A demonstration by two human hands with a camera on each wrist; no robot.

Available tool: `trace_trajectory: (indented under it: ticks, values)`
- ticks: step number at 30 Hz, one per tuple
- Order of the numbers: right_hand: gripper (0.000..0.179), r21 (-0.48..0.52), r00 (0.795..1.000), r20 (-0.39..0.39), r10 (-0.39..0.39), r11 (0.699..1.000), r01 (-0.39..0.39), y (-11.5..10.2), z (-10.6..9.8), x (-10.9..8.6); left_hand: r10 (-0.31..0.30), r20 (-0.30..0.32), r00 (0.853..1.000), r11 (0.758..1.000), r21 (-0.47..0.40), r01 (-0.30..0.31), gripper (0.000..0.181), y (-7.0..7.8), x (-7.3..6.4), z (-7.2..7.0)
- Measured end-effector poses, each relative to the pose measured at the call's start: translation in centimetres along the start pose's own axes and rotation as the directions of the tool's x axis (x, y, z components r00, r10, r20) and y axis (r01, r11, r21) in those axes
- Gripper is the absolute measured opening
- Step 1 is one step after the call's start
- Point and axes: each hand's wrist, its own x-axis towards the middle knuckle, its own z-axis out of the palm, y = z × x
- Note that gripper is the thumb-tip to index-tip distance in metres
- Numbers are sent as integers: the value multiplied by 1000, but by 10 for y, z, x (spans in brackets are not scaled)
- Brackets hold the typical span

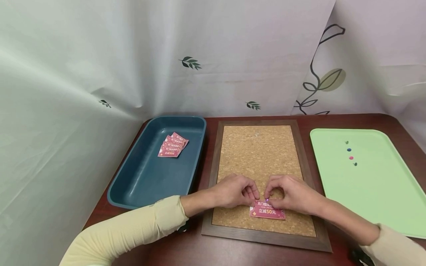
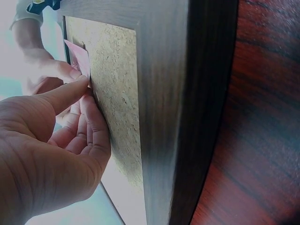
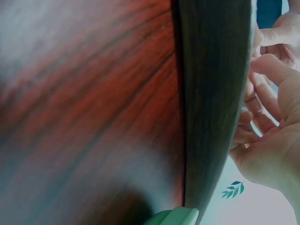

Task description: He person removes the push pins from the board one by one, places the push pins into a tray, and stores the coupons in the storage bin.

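A red coupon with white print (image 1: 267, 212) lies low on the cork board (image 1: 257, 155), which has a brown wooden frame. My left hand (image 1: 233, 191) pinches the coupon's upper left edge between thumb and fingers. In the left wrist view the pink coupon (image 2: 79, 57) tilts up from the cork by the fingertips. My right hand (image 1: 294, 193) holds a small purple push pin (image 1: 267, 200) at the coupon's top edge, its thumb lying over the upper right part. The pin's point is hidden. In the right wrist view, the board's frame (image 3: 213, 93) covers the fingertips.
A blue bin (image 1: 146, 181) on the left holds several fanned coupons (image 1: 173, 145). On the right, a light green tray (image 1: 376, 199) carries several push pins (image 1: 351, 157). Small clear pins (image 1: 256, 135) show near the board's top. Behind the dark red table (image 1: 179, 247) hangs a patterned curtain.
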Motion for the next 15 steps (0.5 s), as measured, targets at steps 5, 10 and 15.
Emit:
trace_trajectory:
  ticks: [5,10,15]
  values:
    - [31,-112,995,-37,-94,990,90,2,4,1,1,0,1000,1000,-1,-1,14,-1,1,0]
    - [32,-207,983,-66,-172,966,155,4,8,2,2,-2,1000,1000,0,-2,13,-1,1,0]
    - [32,-224,981,-67,-182,961,163,4,10,4,6,-3,1000,1000,5,-6,13,-2,2,1]
